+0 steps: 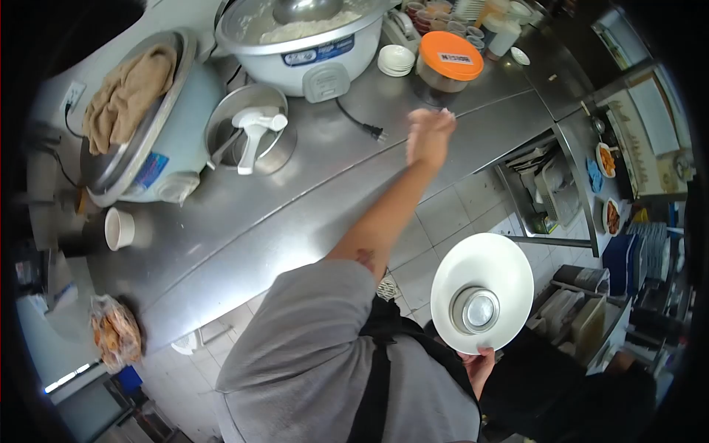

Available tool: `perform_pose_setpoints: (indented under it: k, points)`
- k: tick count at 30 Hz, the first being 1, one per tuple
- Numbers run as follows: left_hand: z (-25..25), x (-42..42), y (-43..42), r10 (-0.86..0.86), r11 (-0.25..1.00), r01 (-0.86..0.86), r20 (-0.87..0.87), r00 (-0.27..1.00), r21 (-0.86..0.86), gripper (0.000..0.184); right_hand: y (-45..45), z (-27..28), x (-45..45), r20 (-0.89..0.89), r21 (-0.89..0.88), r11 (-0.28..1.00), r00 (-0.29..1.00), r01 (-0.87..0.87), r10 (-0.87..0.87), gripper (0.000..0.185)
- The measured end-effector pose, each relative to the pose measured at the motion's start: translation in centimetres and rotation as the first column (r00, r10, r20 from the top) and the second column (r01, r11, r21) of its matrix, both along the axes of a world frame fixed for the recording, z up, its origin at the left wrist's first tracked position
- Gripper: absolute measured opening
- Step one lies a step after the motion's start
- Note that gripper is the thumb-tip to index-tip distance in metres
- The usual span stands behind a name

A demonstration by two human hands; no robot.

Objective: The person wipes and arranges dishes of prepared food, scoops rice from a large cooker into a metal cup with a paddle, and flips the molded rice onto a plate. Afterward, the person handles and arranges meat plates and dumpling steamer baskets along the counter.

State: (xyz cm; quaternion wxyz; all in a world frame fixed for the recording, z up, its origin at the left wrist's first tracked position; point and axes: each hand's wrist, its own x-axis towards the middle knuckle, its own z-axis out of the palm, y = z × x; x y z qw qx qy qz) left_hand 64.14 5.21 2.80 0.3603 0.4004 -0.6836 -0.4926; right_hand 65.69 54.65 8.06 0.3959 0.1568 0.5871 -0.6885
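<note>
My left hand (428,136), blurred by motion, is stretched out over the front part of the steel counter. It is just in front of a jar with an orange lid (450,56); whether its fingers hold anything is not clear. Down at the lower right, my right hand (480,365) grips the rim of a white bowl (484,258), its fingers partly hidden beneath. Inside the bowl sits a small round metal cup (481,310). A short stack of small white dishes (396,60) stands left of the jar.
Along the steel counter (295,199) stand a large white cooker (303,55), a second cooker with a brown towel (129,100), a metal pot with a white scoop (258,136), and a white cup (120,229). A loose plug (375,131) lies near the seam.
</note>
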Motion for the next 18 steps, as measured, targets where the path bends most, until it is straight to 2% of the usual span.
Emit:
perform_pose_setpoints:
  k: [1,2,3,5,6,9,10,12,13,14,15,16,17,18]
  points:
    - [0.1,-1.7,0.2,-0.073,0.943,0.139,-0.218,0.973,0.304,0.021,0.5,0.3,-0.4,-0.02,0.031,0.999,0.999,-0.031,0.032,0.055]
    - [-2.7,-3.7,1.1,-0.137,0.891,0.321,-0.484,0.864,0.322,0.02,2.0,-1.3,-1.5,0.027,-0.004,0.999,0.998,-0.05,0.05,0.056]
    - [-6.0,-4.8,0.9,-0.166,0.837,0.477,-0.709,0.686,0.266,0.02,2.3,-1.8,-2.1,-0.021,0.02,0.996,0.996,-0.088,0.088,0.056]
    - [-4.5,-0.1,1.8,-0.308,0.924,0.372,-0.403,0.862,0.091,0.021,2.2,-3.1,-3.5,-0.082,0.055,0.985,0.982,-0.165,0.169,0.056]
    - [-0.6,3.7,4.9,-0.187,0.974,0.21,0.223,0.957,-0.083,0.021,2.6,-3.9,-4.5,-0.074,0.059,0.979,0.978,-0.193,0.197,0.056]
    - [-1.4,13.1,7.1,-0.106,0.898,0.194,0.234,0.966,-0.395,0.021,0.0,-4.2,-6.2,-0.038,0.015,0.961,0.96,-0.276,0.277,0.056]
    - [-1.8,17.6,7.3,-0.048,0.968,0.077,0.125,0.991,-0.24,0.022,-1.8,-3.5,-6.3,-0.02,-0.014,0.956,0.956,-0.293,0.292,0.057]
    - [-1.6,29.1,7.5,0.248,0.934,-0.132,0.337,0.909,-0.332,0.029,-4.7,-3.0,-7.3,0.032,-0.104,0.935,0.939,-0.338,0.343,0.059]
    - [-6.0,35.2,7.9,0.521,0.81,-0.425,0.163,0.838,-0.404,0.031,-5.8,-3.0,-7.3,0.071,-0.162,0.918,0.924,-0.362,0.376,0.059]
    - [-5.8,41.4,10.6,0.695,0.676,-0.474,0.274,0.665,-0.564,0.029,-8.6,-0.4,-5.4,0.021,-0.072,0.935,0.937,-0.347,0.349,0.06]
    - [-5.5,47.6,13.2,0.844,0.523,-0.478,0.352,0.405,-0.705,0.028,-9.2,-1.1,-6.1,0.003,-0.088,0.928,0.932,-0.362,0.364,0.061]
    - [-5.1,53.8,15.8,0.922,0.382,-0.457,0.368,0.125,-0.803,0.026,-10.5,0.1,-5.3,-0.037,-0.051,0.919,0.92,-0.391,0.389,0.061]
    - [-5.8,59.4,20.2,0.931,0.332,-0.426,0.364,0.007,-0.842,0.027,-12.5,1.1,-4.6,-0.083,-0.03,0.907,0.905,-0.421,0.417,0.061]
    - [-6.8,63.3,26.2,0.875,0.276,-0.629,0.46,-0.147,-0.726,0.03,-13.1,0.4,-5.5,-0.076,-0.046,0.879,0.879,-0.475,0.471,0.062]
